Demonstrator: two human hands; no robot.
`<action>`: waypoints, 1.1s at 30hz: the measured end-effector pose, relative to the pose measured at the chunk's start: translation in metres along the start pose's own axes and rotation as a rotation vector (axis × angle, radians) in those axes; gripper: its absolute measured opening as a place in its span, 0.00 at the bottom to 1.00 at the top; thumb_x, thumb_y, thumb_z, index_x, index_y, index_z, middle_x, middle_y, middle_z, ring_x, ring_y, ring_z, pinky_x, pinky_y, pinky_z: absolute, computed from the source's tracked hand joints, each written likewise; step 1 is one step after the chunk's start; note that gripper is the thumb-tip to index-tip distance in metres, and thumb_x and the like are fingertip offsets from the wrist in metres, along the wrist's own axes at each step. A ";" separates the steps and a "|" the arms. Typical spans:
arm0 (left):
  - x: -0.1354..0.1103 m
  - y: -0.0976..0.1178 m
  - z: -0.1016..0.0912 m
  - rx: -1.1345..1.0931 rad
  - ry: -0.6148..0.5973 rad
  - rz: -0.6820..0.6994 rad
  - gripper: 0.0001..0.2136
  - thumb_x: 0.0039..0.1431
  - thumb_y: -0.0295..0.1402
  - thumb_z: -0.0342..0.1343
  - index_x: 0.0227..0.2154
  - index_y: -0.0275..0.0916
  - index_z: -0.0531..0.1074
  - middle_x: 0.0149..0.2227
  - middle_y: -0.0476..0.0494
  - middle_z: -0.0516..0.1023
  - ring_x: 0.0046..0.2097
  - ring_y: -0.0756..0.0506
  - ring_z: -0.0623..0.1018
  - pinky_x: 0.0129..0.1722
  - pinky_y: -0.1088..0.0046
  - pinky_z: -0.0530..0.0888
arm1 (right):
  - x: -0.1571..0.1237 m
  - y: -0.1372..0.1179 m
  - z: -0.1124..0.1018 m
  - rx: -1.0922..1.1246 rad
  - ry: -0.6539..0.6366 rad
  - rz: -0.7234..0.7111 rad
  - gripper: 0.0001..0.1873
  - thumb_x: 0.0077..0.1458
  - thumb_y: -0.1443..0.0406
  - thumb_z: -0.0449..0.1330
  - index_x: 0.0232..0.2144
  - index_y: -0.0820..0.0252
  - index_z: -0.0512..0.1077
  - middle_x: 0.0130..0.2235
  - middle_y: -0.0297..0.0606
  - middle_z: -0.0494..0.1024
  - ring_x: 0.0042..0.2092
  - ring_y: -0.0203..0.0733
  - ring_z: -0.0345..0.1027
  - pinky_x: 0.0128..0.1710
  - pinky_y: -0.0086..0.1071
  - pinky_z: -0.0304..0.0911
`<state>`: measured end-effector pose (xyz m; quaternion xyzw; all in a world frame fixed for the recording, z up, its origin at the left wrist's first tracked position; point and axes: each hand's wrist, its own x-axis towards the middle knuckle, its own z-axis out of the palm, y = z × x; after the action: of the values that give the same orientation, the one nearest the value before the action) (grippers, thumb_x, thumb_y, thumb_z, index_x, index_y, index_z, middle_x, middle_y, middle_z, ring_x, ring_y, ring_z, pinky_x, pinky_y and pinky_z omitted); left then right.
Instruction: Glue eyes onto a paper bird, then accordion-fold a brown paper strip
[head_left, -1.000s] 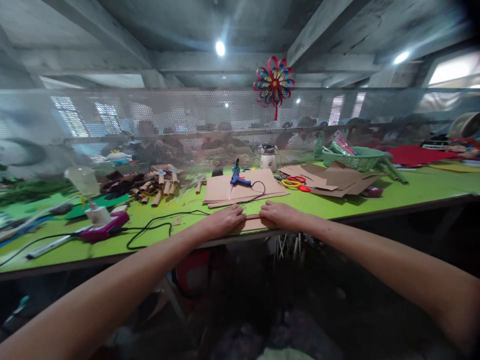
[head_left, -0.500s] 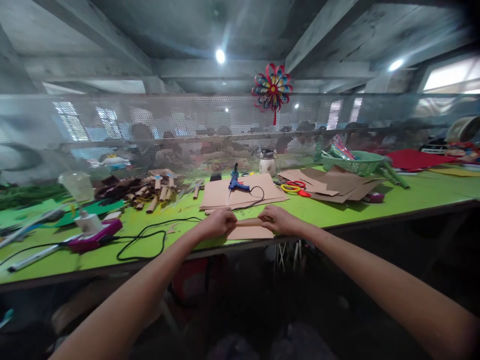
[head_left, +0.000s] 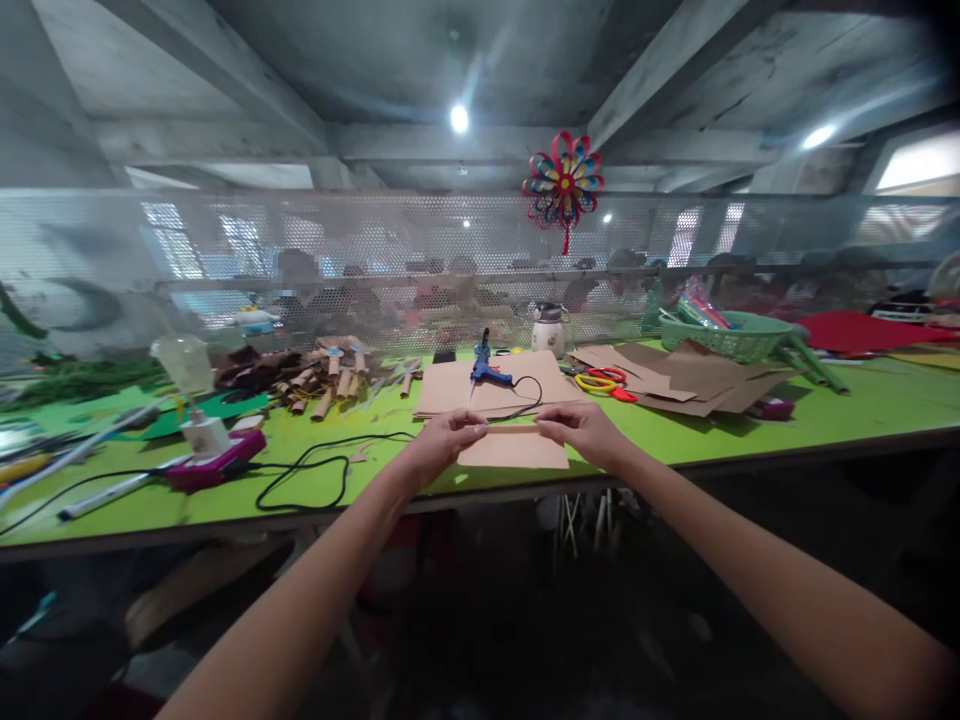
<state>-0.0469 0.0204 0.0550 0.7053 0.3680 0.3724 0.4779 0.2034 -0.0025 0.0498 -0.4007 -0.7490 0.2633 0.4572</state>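
A small sheet of brown kraft paper [head_left: 514,450] lies at the front edge of the green table, its far edge bent up or rolled. My left hand [head_left: 444,442] pinches the far left corner between thumb and fingers. At the far right corner, my right hand [head_left: 586,434] grips the same edge. Just behind the hands a blue hot glue gun [head_left: 489,372] rests on a stack of brown paper [head_left: 442,385], its black cord curling to the right. Red and yellow scissors [head_left: 600,382] lie right of the stack.
Several cut brown sheets [head_left: 705,376] and a green basket [head_left: 739,340] are at the right. To the left are small rolled paper tubes [head_left: 326,385], a purple power strip [head_left: 217,462] and a black cable [head_left: 300,470]. A lidded jar [head_left: 548,330] stands behind, before a perforated screen [head_left: 420,230].
Both hands have lifted slightly, with the thumbs now along the paper's far edge and less of the fold showing. The whole view has shifted a little, so things appear further right.
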 end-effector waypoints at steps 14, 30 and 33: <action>-0.011 0.027 0.014 0.003 -0.393 -0.151 0.13 0.50 0.42 0.61 0.32 0.36 0.76 0.30 0.49 0.75 0.32 0.49 0.71 0.31 0.76 0.64 | 0.001 -0.022 -0.004 -0.106 -0.070 -0.148 0.12 0.50 0.59 0.61 0.29 0.63 0.75 0.27 0.37 0.74 0.26 0.34 0.63 0.24 0.27 0.57; -0.028 0.015 0.055 -0.138 -0.237 -0.138 0.18 0.49 0.37 0.60 0.42 0.36 0.69 0.35 0.45 0.76 0.36 0.46 0.75 0.35 0.72 0.69 | -0.006 -0.026 -0.010 -0.008 -0.174 -0.049 0.15 0.49 0.59 0.61 0.38 0.63 0.74 0.32 0.38 0.73 0.32 0.35 0.64 0.30 0.28 0.60; -0.027 0.015 0.058 0.235 -0.099 0.060 0.14 0.53 0.34 0.55 0.43 0.37 0.70 0.39 0.43 0.76 0.39 0.44 0.74 0.39 0.70 0.69 | -0.007 -0.026 -0.011 0.053 -0.209 0.062 0.22 0.50 0.56 0.61 0.44 0.63 0.71 0.30 0.34 0.71 0.29 0.33 0.61 0.26 0.26 0.57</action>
<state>-0.0061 -0.0304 0.0496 0.7846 0.3639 0.3057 0.3981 0.2053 -0.0219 0.0714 -0.3820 -0.7725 0.3374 0.3787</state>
